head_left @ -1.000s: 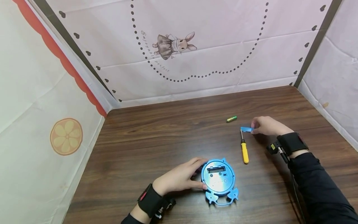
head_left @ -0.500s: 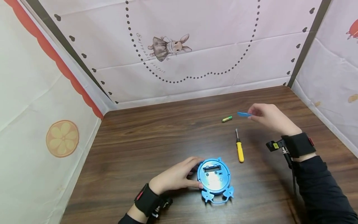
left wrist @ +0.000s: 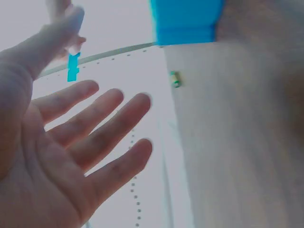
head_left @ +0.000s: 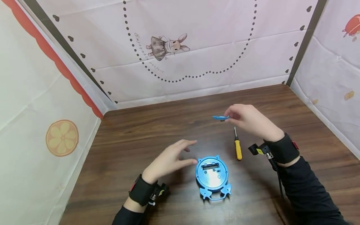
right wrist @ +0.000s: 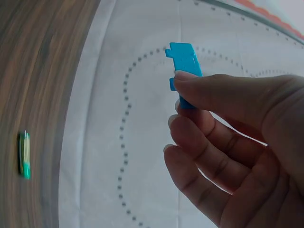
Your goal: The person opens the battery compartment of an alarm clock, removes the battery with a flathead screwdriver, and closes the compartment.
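Note:
A blue twin-bell alarm clock (head_left: 212, 180) lies face down on the table, its back showing an uncovered battery slot. My left hand (head_left: 166, 160) hovers beside the clock's upper left, fingers spread and holding nothing. Between thumb and fingers, my right hand (head_left: 250, 120) pinches a small blue battery cover (right wrist: 184, 59) with little tabs along one edge, raised above the table. A green and gold battery (right wrist: 25, 156) lies on the wood; in the head view the cover and hand mostly hide it. Below the right hand lies a yellow-handled screwdriver (head_left: 237, 149).
The dark wood table (head_left: 135, 134) meets a white printed cloth (head_left: 208, 47) at the back, with more cloth at both sides. A black wrist strap with a small camera sits on each arm, and a cable trails along the right sleeve (head_left: 306, 190).
My left hand has let go of the clock and moved up and away from it. The right hand has lifted the battery cover off the screwdriver tip, then carried it left over the battery.

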A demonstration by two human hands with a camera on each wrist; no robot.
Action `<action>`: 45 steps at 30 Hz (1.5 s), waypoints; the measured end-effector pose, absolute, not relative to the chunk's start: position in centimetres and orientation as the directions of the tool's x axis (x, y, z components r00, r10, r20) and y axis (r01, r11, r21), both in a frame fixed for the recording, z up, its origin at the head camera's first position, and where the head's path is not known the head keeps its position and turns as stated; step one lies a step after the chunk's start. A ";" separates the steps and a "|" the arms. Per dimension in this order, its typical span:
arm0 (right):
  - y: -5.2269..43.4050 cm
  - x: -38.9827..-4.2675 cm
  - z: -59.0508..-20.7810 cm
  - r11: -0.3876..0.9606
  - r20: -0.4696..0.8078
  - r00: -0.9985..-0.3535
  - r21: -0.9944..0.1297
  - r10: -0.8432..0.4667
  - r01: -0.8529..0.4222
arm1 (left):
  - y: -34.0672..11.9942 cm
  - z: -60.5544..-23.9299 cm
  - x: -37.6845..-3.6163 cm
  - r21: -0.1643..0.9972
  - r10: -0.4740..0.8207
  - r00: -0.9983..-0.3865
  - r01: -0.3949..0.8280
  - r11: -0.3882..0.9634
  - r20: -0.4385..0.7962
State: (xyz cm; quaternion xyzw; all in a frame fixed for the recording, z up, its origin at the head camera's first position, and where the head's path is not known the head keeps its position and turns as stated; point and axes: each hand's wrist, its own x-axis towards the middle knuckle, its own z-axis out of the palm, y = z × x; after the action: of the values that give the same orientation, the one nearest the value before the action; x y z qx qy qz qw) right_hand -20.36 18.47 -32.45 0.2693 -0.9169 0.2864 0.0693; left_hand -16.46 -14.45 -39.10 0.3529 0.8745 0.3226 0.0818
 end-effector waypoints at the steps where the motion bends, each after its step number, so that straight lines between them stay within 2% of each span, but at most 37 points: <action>1: 18.1 -20.2 -32.6 0.679 0.276 -0.840 -0.496 -0.467 -0.541 | -14.4 -38.9 -16.6 0.615 0.653 -0.745 0.579 0.536 0.132; 7: 16.4 -19.1 -33.6 0.593 0.267 -0.789 -0.539 -0.553 -0.598 | -13.2 -38.1 -16.7 0.561 0.557 -0.743 0.658 0.503 0.372; 13: 15.1 -18.0 -35.0 0.527 0.251 -0.739 -0.563 -0.625 -0.637 | -12.0 -37.8 -16.3 0.505 0.504 -0.718 0.696 0.511 0.480; 20: 14.3 -17.1 -36.3 0.522 0.212 -0.731 -0.576 -0.649 -0.630 | -11.3 -38.1 -16.0 0.469 0.576 -0.699 0.713 0.521 0.424; 27: 14.6 -16.5 -38.0 0.522 0.167 -0.738 -0.606 -0.654 -0.600 | -10.9 -39.1 -15.4 0.436 0.618 -0.707 0.703 0.563 0.343; 34: 14.9 -15.7 -38.9 0.546 0.208 -0.742 -0.557 -0.637 -0.626 | -10.3 -39.8 -15.1 0.380 0.643 -0.699 0.712 0.590 0.313; 39: 14.9 -15.3 -39.5 0.536 0.260 -0.719 -0.516 -0.645 -0.668 | -10.3 -40.1 -14.9 0.365 0.650 -0.695 0.717 0.594 0.307; 45: 14.6 -15.3 -40.4 0.545 0.214 -0.712 -0.510 -0.669 -0.665 | -10.1 -41.0 -14.7 0.348 0.661 -0.694 0.717 0.603 0.286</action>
State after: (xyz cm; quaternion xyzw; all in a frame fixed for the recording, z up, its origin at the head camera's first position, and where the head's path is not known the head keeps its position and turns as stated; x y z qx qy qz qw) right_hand -15.28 14.59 -40.39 0.3793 -0.8790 0.2889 -0.0030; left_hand -14.66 -10.12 -41.05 0.3857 0.8931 0.2226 -0.0639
